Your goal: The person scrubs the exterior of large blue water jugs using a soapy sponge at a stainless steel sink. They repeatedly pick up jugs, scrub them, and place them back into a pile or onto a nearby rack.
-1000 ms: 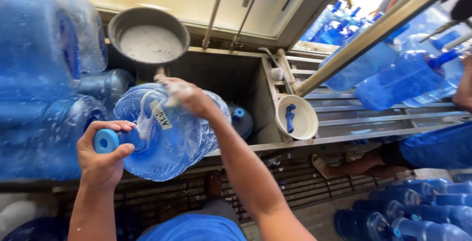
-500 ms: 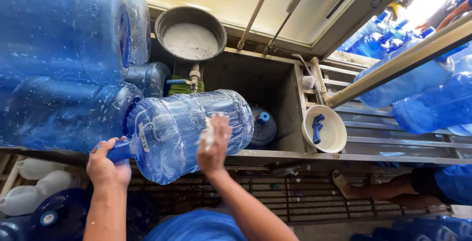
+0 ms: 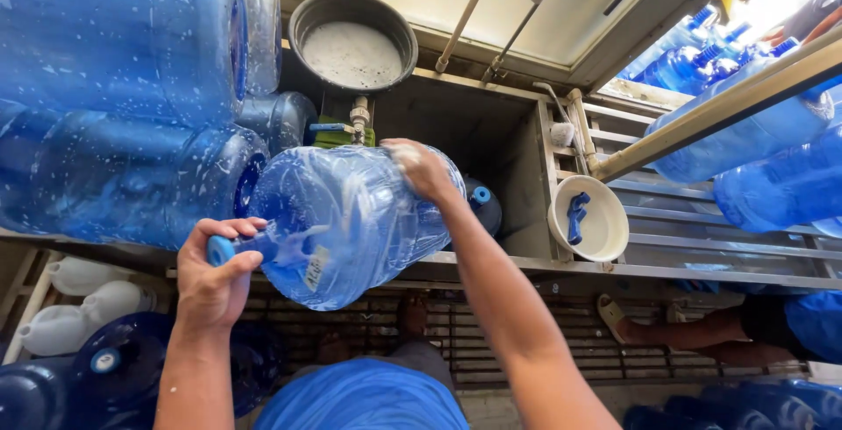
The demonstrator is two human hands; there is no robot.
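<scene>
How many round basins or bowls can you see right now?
2. A grey metal basin sits at the top, above the trough; a white bowl holding a blue piece sits right of the trough. Bottles may hide others.

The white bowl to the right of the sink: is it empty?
No. The white bowl holds a small blue object lying inside it.

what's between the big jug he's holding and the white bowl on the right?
Head view: behind the right forearm, a dark blue bottle stands in the sunken metal basin, between the held jug and the white bowl; then the basin's right wall.
</scene>
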